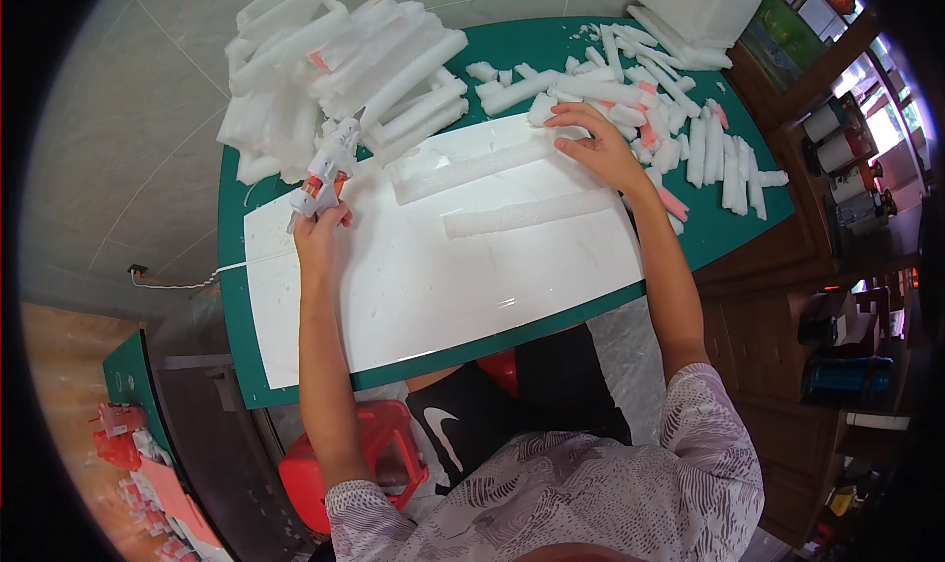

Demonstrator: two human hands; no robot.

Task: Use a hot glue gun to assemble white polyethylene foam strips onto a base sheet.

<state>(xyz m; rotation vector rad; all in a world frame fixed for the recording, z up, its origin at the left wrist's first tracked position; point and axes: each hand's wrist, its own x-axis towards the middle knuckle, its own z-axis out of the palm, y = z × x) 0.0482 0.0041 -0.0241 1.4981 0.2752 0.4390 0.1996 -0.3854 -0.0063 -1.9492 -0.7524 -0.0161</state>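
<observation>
My left hand (321,229) is closed around the handle of a white and orange hot glue gun (330,163), held over the left part of a white board (413,291). My right hand (596,147) is at the board's far right, thumb and fingers apart. Its fingertips are by the right end of a long white foam strip (472,171); whether they touch it I cannot tell. A clear film-like sheen shows along that strip's far side. Nearer to me, a second foam strip (527,214) lies alone on the board, its right end close to my right forearm.
A tall stack of white foam lengths (345,65) stands at the far left. Loose foam pieces, some pink (674,203), cover the green table (758,183) at right. A big white foam block (694,11) sits in the far corner. A red stool (379,439) is below the table.
</observation>
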